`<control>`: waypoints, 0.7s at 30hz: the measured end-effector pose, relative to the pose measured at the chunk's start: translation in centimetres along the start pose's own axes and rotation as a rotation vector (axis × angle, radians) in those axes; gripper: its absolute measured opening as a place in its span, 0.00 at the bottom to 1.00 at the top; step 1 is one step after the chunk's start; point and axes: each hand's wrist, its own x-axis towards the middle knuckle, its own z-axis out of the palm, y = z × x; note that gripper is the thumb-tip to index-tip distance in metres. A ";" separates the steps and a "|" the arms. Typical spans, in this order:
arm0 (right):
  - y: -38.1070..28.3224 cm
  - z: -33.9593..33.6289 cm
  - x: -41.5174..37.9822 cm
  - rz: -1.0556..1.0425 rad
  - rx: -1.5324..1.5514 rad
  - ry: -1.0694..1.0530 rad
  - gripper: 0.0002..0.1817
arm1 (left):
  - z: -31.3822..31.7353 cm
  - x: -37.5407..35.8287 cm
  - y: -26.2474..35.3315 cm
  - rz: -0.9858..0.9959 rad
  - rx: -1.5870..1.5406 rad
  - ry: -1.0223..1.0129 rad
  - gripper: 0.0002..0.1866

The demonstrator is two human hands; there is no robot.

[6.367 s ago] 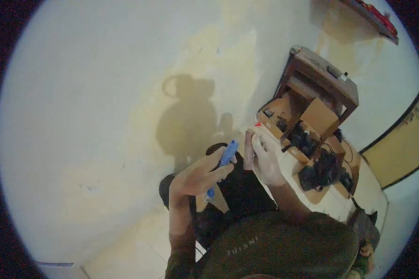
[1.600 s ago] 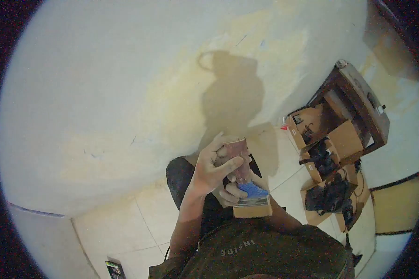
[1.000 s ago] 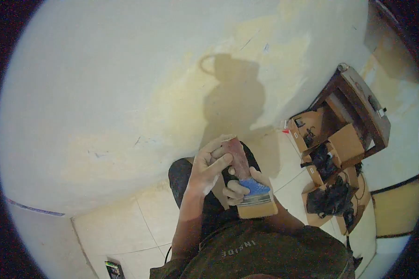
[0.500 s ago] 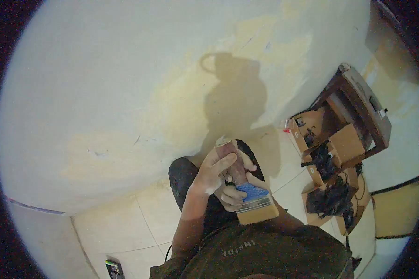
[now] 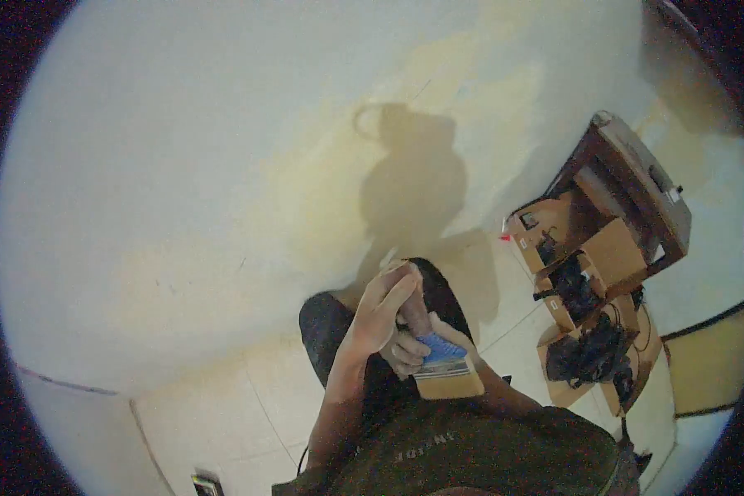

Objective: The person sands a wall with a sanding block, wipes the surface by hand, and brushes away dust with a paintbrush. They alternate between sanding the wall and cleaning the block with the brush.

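A wide flat paintbrush (image 5: 448,372) lies across both hands, in front of my knees. Its tan bristle end points down toward my shirt, below a striped band and a blue textured section. My right hand (image 5: 407,351) is wrapped round the brush from beneath, with fingers at the left of the blue part and thumb at its right. Over the far end of the brown handle (image 5: 416,316), my left hand (image 5: 380,310) is closed, its fingers covering most of the tip. Pale dust or paste coats both hands.
A pale wall (image 5: 182,165) with yellowish patches rises before me, carrying my shadow. To the right, open cardboard boxes (image 5: 612,256) with black cables and bags stand beside a dark wooden cabinet (image 5: 645,182). A small dark object (image 5: 207,484) lies on the tiled floor (image 5: 223,413).
My left hand has closed further over the handle's far end, hiding the tip and whitish bit that showed there. The brush and right hand have shifted slightly left. The view has tilted a little.
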 end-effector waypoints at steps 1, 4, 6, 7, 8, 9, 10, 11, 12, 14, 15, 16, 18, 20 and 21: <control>-0.1 -0.1 0.0 -0.002 -0.009 0.002 0.28 | -0.4 -0.1 0.2 -0.045 0.009 -0.016 0.15; 0.1 -1.2 0.1 0.004 -0.064 -0.004 0.27 | -0.7 -0.1 1.0 -0.061 0.104 -0.025 0.15; -0.1 -1.8 0.1 0.045 -0.146 -0.029 0.24 | -0.8 -0.4 0.8 -0.049 0.075 0.007 0.13; -0.1 -2.0 0.2 0.065 -0.172 -0.048 0.24 | -1.0 -0.7 0.3 -0.055 0.005 0.031 0.12; 0.0 -1.9 0.3 0.069 -0.191 -0.050 0.23 | -1.2 -0.7 0.0 -0.061 -0.069 0.057 0.11; 0.0 -1.7 0.3 0.059 -0.205 -0.042 0.22 | -1.7 -0.4 0.0 -0.006 -0.031 -0.008 0.11; 0.0 -1.3 0.2 0.047 -0.212 -0.031 0.21 | -2.2 -0.3 0.3 0.048 0.005 -0.071 0.11; 0.0 -0.9 0.2 0.032 -0.221 -0.012 0.21 | -2.7 -0.1 0.5 0.108 0.042 -0.133 0.12; -0.1 -0.3 0.1 0.005 -0.233 0.019 0.20 | -3.0 -0.1 0.7 0.103 0.100 -0.159 0.13; -0.9 0.9 0.1 -0.063 -0.271 0.082 0.19 | -3.4 0.7 2.2 0.086 0.209 -0.218 0.14; -1.2 1.3 0.2 -0.097 -0.296 0.116 0.18 | -3.4 1.6 3.1 0.024 0.209 -0.258 0.14; -1.4 1.7 0.1 -0.135 -0.321 0.146 0.17 | -3.3 2.4 3.9 -0.046 0.207 -0.300 0.16; -1.8 2.1 0.5 -0.219 -0.390 0.197 0.18 | -3.4 4.1 4.5 0.002 0.297 -0.301 0.21; -2.0 3.2 0.7 -0.301 -0.481 0.232 0.20 | -3.2 5.1 4.5 0.257 0.463 -0.201 0.26; -1.8 4.9 1.2 -0.435 -0.535 0.226 0.19 | -5.5 6.3 3.3 0.497 0.810 -0.282 0.27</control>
